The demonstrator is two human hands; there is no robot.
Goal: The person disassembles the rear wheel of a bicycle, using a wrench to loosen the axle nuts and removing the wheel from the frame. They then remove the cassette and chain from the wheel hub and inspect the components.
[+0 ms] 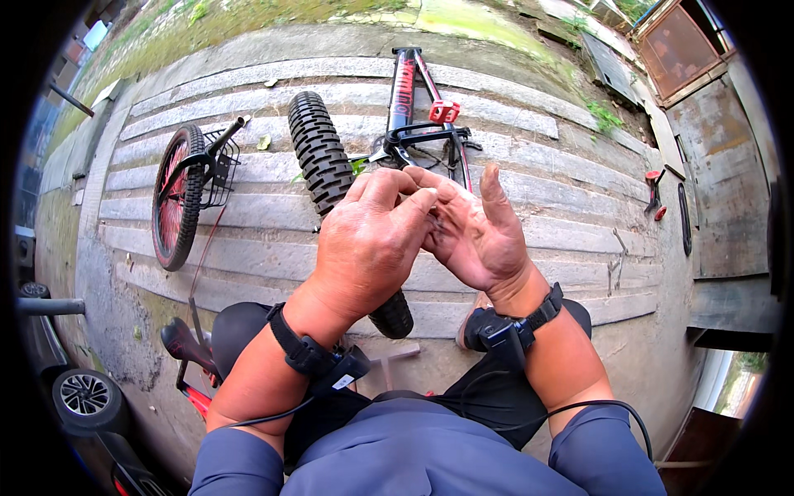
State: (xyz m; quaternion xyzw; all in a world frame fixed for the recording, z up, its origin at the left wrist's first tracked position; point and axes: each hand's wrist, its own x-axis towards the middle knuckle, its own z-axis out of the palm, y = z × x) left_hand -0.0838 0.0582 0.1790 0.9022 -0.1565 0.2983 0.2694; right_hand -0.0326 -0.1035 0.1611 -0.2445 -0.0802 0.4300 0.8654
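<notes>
My left hand (370,236) is closed, its fingertips pinched at the palm of my right hand (475,231); what they hold, if anything, is hidden. My right hand is turned palm up and open, thumb raised, fingers slightly curved behind the left. Just beyond them a knobbly black fat tyre (313,149) runs under my wrists. Behind it lies a black bicycle frame (395,99) with red lettering and a red pedal (443,112). To the left is a red-spoked wheel (176,198) with a fork and black basket (223,174).
A saddle (184,343) lies by my left leg. A red-and-black tool (654,198) and dark bar (685,219) are at the right, near metal panels (719,174). A car wheel (87,393) shows lower left. Stone slabs (579,231) form the ground, edged by moss and weeds.
</notes>
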